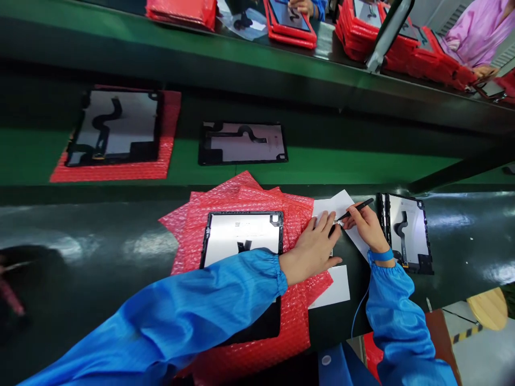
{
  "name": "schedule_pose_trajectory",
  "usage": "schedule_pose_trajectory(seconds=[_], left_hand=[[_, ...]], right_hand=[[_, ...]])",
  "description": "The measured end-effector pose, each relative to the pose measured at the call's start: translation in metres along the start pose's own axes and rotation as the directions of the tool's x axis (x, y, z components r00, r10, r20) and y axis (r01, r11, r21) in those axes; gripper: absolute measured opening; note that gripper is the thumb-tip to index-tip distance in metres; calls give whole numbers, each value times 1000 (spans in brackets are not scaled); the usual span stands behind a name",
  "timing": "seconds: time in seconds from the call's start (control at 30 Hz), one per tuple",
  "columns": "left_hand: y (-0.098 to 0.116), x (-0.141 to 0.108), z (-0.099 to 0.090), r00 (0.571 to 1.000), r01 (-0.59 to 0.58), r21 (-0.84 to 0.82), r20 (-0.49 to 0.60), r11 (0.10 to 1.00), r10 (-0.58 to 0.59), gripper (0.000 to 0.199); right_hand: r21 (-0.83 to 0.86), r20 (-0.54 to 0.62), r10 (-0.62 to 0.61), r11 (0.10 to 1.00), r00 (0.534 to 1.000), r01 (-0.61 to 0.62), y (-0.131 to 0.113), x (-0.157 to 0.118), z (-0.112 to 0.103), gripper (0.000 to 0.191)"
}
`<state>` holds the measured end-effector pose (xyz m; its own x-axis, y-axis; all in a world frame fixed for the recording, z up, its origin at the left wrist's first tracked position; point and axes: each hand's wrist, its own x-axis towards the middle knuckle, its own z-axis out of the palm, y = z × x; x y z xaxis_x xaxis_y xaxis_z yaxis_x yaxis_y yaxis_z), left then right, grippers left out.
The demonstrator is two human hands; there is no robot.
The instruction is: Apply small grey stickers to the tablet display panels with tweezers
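Observation:
My left hand (311, 249) lies palm down with its fingers spread, pressing on white paper sheets (329, 287) at the edge of the red bubble wrap. Just right of its fingertips, my right hand (367, 226) grips black tweezers (364, 205), their tip low over the paper by a small whitish piece. What lies beneath my left palm is mostly hidden. Under my left forearm, a tablet screen panel (261, 228) rests silver back up on stacked red bubble wrap sheets (295, 321). The blue sleeve covers its middle.
More screen panels lie to the right (410, 230) and on the green shelf, one bare panel (243, 142) and one panel (120, 126) on red wrap. Red-wrapped stacks (181, 12) line the upper shelf, where other people's arms show. A blue wrist cord (358, 311) hangs from my right wrist.

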<state>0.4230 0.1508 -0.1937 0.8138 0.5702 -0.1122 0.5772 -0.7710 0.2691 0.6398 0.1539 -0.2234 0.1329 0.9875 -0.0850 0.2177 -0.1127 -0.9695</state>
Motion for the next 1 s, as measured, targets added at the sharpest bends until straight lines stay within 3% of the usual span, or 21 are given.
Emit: schedule_pose_trajectory(seconds=[0.2,0.3,0.4,0.5,0.63,0.77,0.87,1.0], left_hand=[[-4,10,-6,1000,-5,-10,26,1000,5,94],[1,-1,-19,1000,-11,-22,14,1000,12,98],[15,-45,-37,988,-113,-6,-103,994,112,89],[26,-107,-48,966,-194,-66,-186,979,179,59],[16,-157,-36,981,-60,-62,-191,996,48,33],[-6,-161,-12,951,63,67,-308,996,-40,35],[-15,-158,-5,930,107,98,-362,989,-65,41],[-18,-158,-4,930,151,89,-350,985,-111,41]], right_hand=[[150,-62,30,988,998,-21,1,5,-1,48],[177,-98,1,984,995,17,-6,2,1,48],[229,-148,-33,971,988,67,-18,-10,16,44],[339,-153,-51,935,987,101,-29,-28,45,38],[419,-54,5,908,999,18,-40,-54,98,38],[368,-23,53,929,998,-41,-46,-72,136,38],[332,-24,50,942,998,-39,-47,-76,146,40],[327,-11,45,944,999,-39,-45,-75,145,40]])
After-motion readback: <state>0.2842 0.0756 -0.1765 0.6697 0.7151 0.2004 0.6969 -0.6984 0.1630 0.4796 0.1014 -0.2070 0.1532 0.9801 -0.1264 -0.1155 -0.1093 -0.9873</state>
